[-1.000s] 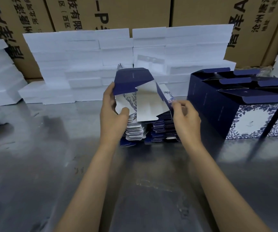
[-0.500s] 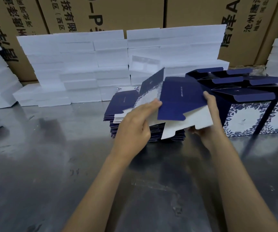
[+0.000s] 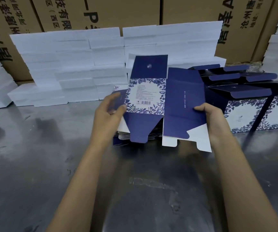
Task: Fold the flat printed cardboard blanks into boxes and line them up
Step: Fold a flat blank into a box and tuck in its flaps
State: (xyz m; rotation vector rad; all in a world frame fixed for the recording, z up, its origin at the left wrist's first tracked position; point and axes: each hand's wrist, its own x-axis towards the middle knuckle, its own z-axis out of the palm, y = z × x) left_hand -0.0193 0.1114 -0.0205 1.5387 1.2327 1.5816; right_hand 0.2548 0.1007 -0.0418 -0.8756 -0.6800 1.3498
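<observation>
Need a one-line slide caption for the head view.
Both hands, left and right, hold a blank over the stack, folded boxes at right.

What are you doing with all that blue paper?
A person is turning flat cardboard into boxes. Both hands hold one blue flowery blank up over the stack of blanks: the left hand at its left edge, the right hand at its right. Finished boxes stand in a row to the right.

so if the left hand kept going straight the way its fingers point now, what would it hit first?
Probably the left edge of the blank, which the blurred left hand already seems to touch. Depth is unclear.
</observation>
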